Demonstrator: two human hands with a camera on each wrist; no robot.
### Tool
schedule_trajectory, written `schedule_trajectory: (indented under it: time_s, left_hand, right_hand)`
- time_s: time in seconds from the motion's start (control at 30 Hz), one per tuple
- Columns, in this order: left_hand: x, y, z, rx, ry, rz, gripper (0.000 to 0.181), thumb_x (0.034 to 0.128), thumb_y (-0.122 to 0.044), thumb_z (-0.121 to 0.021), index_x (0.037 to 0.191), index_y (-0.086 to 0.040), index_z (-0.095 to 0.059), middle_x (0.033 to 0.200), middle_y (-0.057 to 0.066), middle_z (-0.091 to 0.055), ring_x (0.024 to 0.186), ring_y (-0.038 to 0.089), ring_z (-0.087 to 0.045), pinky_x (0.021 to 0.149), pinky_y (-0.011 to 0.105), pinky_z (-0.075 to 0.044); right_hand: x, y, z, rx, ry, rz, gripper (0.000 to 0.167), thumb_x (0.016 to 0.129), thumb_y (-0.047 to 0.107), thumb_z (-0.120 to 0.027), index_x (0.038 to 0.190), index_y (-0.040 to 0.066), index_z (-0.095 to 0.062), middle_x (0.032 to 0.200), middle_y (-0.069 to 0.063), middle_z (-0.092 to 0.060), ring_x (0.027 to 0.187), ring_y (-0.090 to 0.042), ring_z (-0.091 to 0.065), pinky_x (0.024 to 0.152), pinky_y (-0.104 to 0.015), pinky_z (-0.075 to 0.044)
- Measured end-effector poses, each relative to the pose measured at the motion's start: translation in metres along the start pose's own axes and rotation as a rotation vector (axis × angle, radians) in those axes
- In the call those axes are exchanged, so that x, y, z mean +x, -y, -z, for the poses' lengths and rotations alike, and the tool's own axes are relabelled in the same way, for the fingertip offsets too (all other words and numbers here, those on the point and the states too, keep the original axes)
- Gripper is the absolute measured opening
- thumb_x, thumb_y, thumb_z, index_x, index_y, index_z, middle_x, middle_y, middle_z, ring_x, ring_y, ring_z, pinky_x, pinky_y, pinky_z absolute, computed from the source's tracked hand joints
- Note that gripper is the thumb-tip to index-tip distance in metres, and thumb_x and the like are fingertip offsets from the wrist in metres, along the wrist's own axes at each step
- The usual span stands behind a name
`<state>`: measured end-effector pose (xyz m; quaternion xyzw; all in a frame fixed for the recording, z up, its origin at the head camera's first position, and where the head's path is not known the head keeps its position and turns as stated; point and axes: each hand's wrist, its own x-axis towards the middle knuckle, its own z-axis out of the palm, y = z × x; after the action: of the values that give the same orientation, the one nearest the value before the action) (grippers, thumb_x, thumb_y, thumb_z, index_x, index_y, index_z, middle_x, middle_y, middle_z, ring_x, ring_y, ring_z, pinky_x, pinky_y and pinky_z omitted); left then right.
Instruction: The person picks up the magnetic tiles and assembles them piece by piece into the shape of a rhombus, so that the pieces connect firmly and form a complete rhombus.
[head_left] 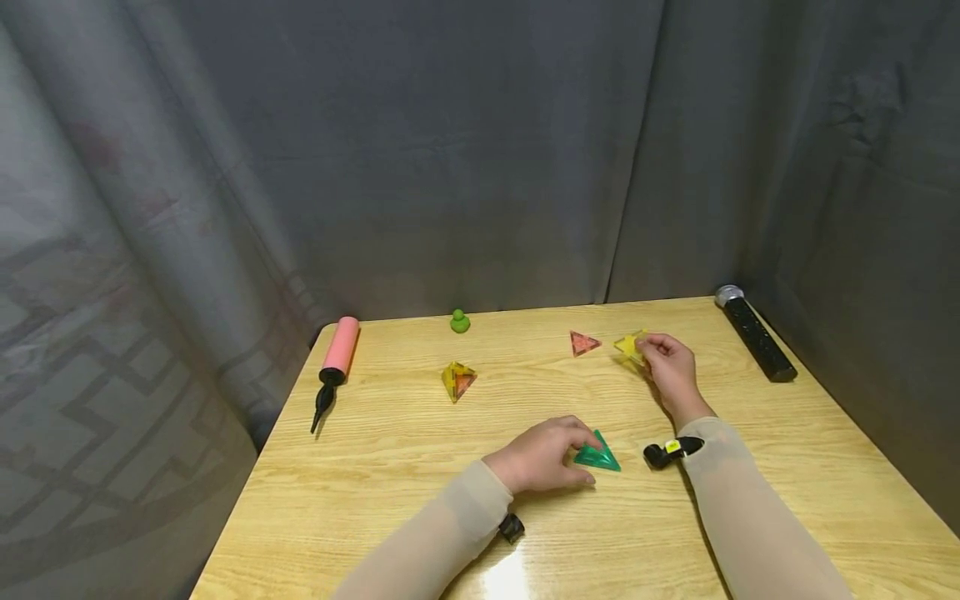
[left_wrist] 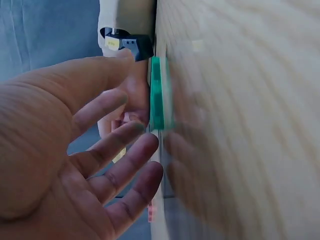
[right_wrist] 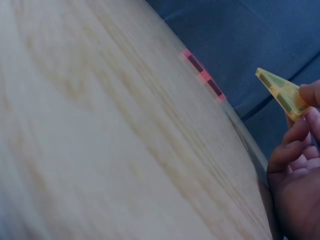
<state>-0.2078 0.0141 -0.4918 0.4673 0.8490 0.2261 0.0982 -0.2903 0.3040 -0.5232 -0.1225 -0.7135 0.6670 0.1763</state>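
Note:
A green triangular tile (head_left: 599, 455) lies flat on the table, with the left hand (head_left: 546, 457) around its left side. In the left wrist view that hand (left_wrist: 95, 145) has its fingers spread and relaxed beside the green tile (left_wrist: 157, 95), not gripping it. The right hand (head_left: 672, 372) pinches a yellow triangular tile (head_left: 630, 344) between thumb and fingers. The right wrist view shows this yellow tile (right_wrist: 283, 93) raised off the table in the right hand (right_wrist: 297, 170). A pink triangular tile (head_left: 582, 343) lies to the left of the yellow one.
A yellow and orange piece made of triangles (head_left: 458, 381) sits left of centre. Behind it is a small green object (head_left: 460, 322). A pink pump (head_left: 341, 346) with a black nozzle lies at the left, a black microphone (head_left: 757, 335) at the right. Grey curtains (head_left: 480, 158) hang behind the table.

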Motion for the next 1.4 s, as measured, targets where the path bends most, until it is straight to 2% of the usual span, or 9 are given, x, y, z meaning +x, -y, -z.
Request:
schedule_trajectory:
  time_s: [0.23, 0.4, 0.6, 0.87, 1.03, 1.27, 1.4]
  left_hand:
    - [0.001, -0.008, 0.000, 0.093, 0.026, -0.054, 0.042, 0.0954, -0.033, -0.080, 0.136, -0.025, -0.071, 0.139, -0.013, -0.060, 0.127, 0.003, -0.053, 0.108, 0.015, -0.039]
    - [0.000, -0.007, -0.004, 0.130, 0.048, -0.050, 0.037, 0.0958, -0.035, -0.080, 0.132, -0.026, -0.074, 0.137, -0.016, -0.061, 0.130, 0.005, -0.051, 0.109, 0.015, -0.038]
    - [-0.002, -0.002, -0.003, 0.081, 0.048, -0.008, 0.035, 0.0989, -0.034, -0.076, 0.132, -0.023, -0.075, 0.141, -0.015, -0.059, 0.135, 0.008, -0.049, 0.113, 0.019, -0.036]
    - [-0.004, 0.010, 0.001, 0.084, 0.037, 0.046, 0.039, 0.1006, -0.037, -0.073, 0.137, -0.022, -0.071, 0.146, -0.012, -0.055, 0.137, 0.012, -0.048, 0.113, 0.022, -0.039]
    - [-0.006, 0.018, 0.003, 0.084, 0.027, 0.077, 0.038, 0.1013, -0.037, -0.072, 0.136, -0.022, -0.070, 0.149, -0.009, -0.054, 0.140, 0.016, -0.047, 0.115, 0.026, -0.038]
    - [-0.009, 0.026, 0.010, 0.085, 0.002, 0.101, 0.040, 0.1015, -0.034, -0.072, 0.137, -0.017, -0.069, 0.154, -0.004, -0.053, 0.147, 0.020, -0.043, 0.120, 0.030, -0.034]
    - [-0.010, 0.034, 0.013, 0.080, -0.003, 0.113, 0.039, 0.1031, -0.032, -0.070, 0.139, -0.016, -0.068, 0.155, -0.003, -0.051, 0.148, 0.019, -0.042, 0.121, 0.030, -0.033]
  right_hand:
    - [0.001, -0.003, -0.001, -0.004, 0.020, 0.020, 0.029, 0.100, 0.023, -0.074, 0.116, 0.000, -0.068, 0.084, 0.004, -0.058, 0.066, -0.008, -0.051, 0.055, -0.020, -0.047]
    - [0.001, -0.004, -0.002, -0.019, 0.013, 0.024, 0.025, 0.101, 0.023, -0.073, 0.113, 0.001, -0.068, 0.082, 0.004, -0.057, 0.066, -0.008, -0.050, 0.055, -0.019, -0.045]
    - [0.001, -0.005, -0.001, -0.022, 0.001, 0.008, 0.020, 0.100, 0.023, -0.074, 0.111, 0.006, -0.070, 0.081, 0.003, -0.056, 0.066, -0.008, -0.050, 0.053, -0.018, -0.044]
    - [0.001, -0.003, -0.002, -0.037, 0.008, 0.028, 0.030, 0.100, 0.024, -0.074, 0.116, -0.001, -0.068, 0.082, 0.003, -0.056, 0.066, -0.007, -0.051, 0.053, -0.019, -0.046]
    - [0.000, -0.003, -0.003, -0.038, 0.016, 0.040, 0.029, 0.100, 0.023, -0.074, 0.116, 0.000, -0.069, 0.087, 0.004, -0.059, 0.066, -0.006, -0.052, 0.055, -0.019, -0.049]
    - [-0.004, -0.003, -0.006, -0.023, 0.102, 0.103, 0.026, 0.100, 0.008, -0.070, 0.119, -0.009, -0.066, 0.087, 0.006, -0.061, 0.070, -0.005, -0.055, 0.056, -0.017, -0.049]
    - [-0.005, -0.003, -0.010, -0.047, 0.163, 0.140, 0.030, 0.100, 0.008, -0.071, 0.122, -0.012, -0.066, 0.094, 0.007, -0.064, 0.076, -0.003, -0.057, 0.059, -0.016, -0.050]
